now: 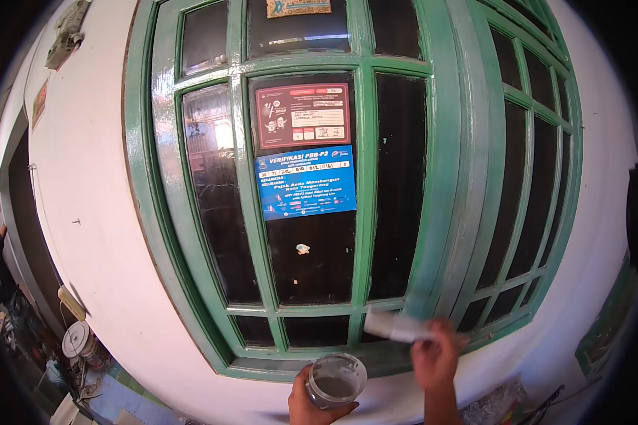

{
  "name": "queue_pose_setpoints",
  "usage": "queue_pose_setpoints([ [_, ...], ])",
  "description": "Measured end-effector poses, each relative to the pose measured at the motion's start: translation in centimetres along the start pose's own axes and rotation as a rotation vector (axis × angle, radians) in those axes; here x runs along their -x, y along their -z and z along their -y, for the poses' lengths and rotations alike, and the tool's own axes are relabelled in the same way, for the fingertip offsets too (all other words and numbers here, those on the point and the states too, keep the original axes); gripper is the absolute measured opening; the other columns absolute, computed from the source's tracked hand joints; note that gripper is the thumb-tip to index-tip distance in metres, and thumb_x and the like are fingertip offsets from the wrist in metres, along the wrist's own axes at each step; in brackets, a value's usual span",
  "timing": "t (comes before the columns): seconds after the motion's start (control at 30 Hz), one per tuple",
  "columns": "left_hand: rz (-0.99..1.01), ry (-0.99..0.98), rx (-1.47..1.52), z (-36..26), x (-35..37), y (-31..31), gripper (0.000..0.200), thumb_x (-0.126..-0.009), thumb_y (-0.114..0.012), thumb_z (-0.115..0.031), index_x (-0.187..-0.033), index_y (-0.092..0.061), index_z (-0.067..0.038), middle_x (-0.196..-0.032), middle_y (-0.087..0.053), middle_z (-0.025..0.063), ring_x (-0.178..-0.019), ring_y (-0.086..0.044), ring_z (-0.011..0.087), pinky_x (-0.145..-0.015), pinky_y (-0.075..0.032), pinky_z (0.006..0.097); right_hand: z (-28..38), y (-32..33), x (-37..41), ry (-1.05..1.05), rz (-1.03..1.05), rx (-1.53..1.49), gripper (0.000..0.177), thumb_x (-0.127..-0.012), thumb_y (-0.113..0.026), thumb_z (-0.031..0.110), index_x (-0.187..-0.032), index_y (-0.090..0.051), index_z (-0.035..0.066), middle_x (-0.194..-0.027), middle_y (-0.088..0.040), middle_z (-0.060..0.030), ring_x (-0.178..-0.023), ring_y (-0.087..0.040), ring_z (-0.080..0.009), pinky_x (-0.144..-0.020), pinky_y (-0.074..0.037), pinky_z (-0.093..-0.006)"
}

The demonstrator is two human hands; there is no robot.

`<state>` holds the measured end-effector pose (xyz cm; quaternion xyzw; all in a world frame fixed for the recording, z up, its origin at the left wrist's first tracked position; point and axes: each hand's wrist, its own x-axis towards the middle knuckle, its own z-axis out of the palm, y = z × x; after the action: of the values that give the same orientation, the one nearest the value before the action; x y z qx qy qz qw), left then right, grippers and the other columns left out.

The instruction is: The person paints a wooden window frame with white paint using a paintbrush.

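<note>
At the bottom centre, my left hand (306, 402) is wrapped around a clear plastic jar (338, 379) with greyish paint inside, its open mouth facing up. To the right of it, my right hand (436, 360) grips a paintbrush (395, 326), pale, flat and smeared by motion. The brush head points left and overlaps the lower panes of a green-framed window (362, 234). Dark glass fills the panes. A maroon sticker (303, 115) and a blue sticker (307, 182) are on the middle pane.
A white wall (96, 191) surrounds the window. Further right is a second green-framed window section (521, 170). At the lower left stand a bucket (78, 341) and assorted items along the floor. Plastic-looking debris (493, 405) lies below the sill at the right.
</note>
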<state>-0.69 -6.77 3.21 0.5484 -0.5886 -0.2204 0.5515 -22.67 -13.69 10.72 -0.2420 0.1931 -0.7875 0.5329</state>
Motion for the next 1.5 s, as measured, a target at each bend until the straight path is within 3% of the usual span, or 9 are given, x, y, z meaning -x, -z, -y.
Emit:
queue_pose_setpoints([
  [0.07,-0.019,-0.028,-0.006,0.5,-0.1,-0.1,0.115,-0.053,-0.105,-0.023,-0.146,-0.041,-0.001,-0.127,-0.066,0.0218,-0.117,-0.066,0.0355,-0.095,-0.057,0.0443,2.6,-4.2,-3.3,0.251,0.156,0.078,0.013,-0.096,-0.070,0.020,-0.101,-0.064,0.010,-0.085,-0.063,-0.0032,-0.062,-0.061,-0.0129,-0.048,-0.045,-0.0250],
  [0.1,-0.021,-0.005,0.023,0.4,0.0,0.1,0.115,-0.053,-0.104,-0.023,-0.146,-0.041,-0.001,-0.127,-0.066,0.0216,-0.117,-0.066,0.0353,-0.095,-0.057,0.0440,4.2,-8.0,-3.9,0.327,0.074,0.112,0.015,-0.097,-0.071,0.022,-0.099,-0.064,0.009,-0.084,-0.064,-0.0035,-0.060,-0.060,-0.0125,-0.047,-0.043,-0.0247],
  [0.13,-0.022,0.017,0.052,0.3,0.2,0.2,0.114,-0.053,-0.104,-0.022,-0.146,-0.041,-0.002,-0.128,-0.066,0.0214,-0.117,-0.066,0.0351,-0.096,-0.057,0.0438,5.6,-10.0,-5.9,0.510,0.304,0.151,0.015,-0.098,-0.070,0.020,-0.100,-0.065,0.006,-0.083,-0.066,-0.0050,-0.060,-0.061,-0.0125,-0.048,-0.043,-0.0247],
  [0.27,-0.057,0.091,0.027,-0.4,1.1,1.0,0.113,-0.054,-0.104,-0.019,-0.146,-0.041,-0.002,-0.129,-0.065,0.0203,-0.117,-0.066,0.0328,-0.095,-0.057,0.0424,9.3,-19.2,-10.4,0.947,0.419,0.255,0.018,-0.100,-0.069,0.016,-0.107,-0.070,-0.001,-0.085,-0.072,-0.0111,-0.064,-0.065,-0.0113,-0.056,-0.048,-0.0237],
  [0.37,-0.109,-0.007,0.058,2.7,1.8,0.7,0.113,-0.054,-0.104,-0.016,-0.146,-0.041,-0.002,-0.129,-0.064,0.0192,-0.116,-0.066,0.0310,-0.095,-0.057,0.0414,10.7,-23.4,-11.8,1.072,0.498,0.256,0.016,-0.100,-0.069,0.012,-0.106,-0.071,-0.003,-0.085,-0.073,-0.0122,-0.067,-0.067,-0.0115,-0.058,-0.050,-0.0235],
  [0.57,-0.136,0.081,0.055,0.5,2.4,1.8,0.112,-0.054,-0.104,-0.015,-0.145,-0.041,-0.002,-0.127,-0.065,0.0193,-0.115,-0.066,0.0312,-0.095,-0.057,0.0411,11.2,-26.0,-13.7,1.194,0.599,0.354,0.014,-0.099,-0.070,0.010,-0.105,-0.073,-0.003,-0.086,-0.073,-0.0091,-0.069,-0.068,-0.0100,-0.059,-0.049,-0.0219],
  [1.0,-0.104,0.072,-0.041,1.3,3.0,1.0,0.113,-0.053,-0.104,-0.017,-0.146,-0.041,-0.001,-0.129,-0.064,0.0207,-0.119,-0.064,0.0338,-0.099,-0.055,0.0436,11.3,-22.1,-11.6,1.111,0.609,0.713,0.010,-0.097,-0.070,0.009,-0.094,-0.072,-0.001,-0.078,-0.071,-0.0027,-0.065,-0.065,-0.0057,-0.059,-0.049,-0.0216],
  [1.23,-0.092,0.050,-0.068,1.0,3.4,1.1,0.113,-0.054,-0.103,-0.017,-0.147,-0.041,-0.001,-0.130,-0.064,0.0210,-0.120,-0.063,0.0343,-0.100,-0.054,0.0437,13.4,-26.1,-12.1,1.279,0.643,0.530,0.012,-0.096,-0.071,0.011,-0.096,-0.073,-0.001,-0.079,-0.072,-0.0036,-0.066,-0.067,-0.0077,-0.061,-0.050,-0.0217],
  [1.5,-0.122,0.107,-0.061,0.5,4.0,2.0,0.112,-0.053,-0.104,-0.017,-0.146,-0.042,-0.001,-0.131,-0.063,0.0211,-0.121,-0.063,0.0336,-0.099,-0.054,0.0433,9.1,-25.4,-13.1,1.278,0.517,0.472,0.008,-0.094,-0.074,0.009,-0.097,-0.075,0.001,-0.078,-0.074,-0.0024,-0.068,-0.070,-0.0073,-0.060,-0.052,-0.0224],
])
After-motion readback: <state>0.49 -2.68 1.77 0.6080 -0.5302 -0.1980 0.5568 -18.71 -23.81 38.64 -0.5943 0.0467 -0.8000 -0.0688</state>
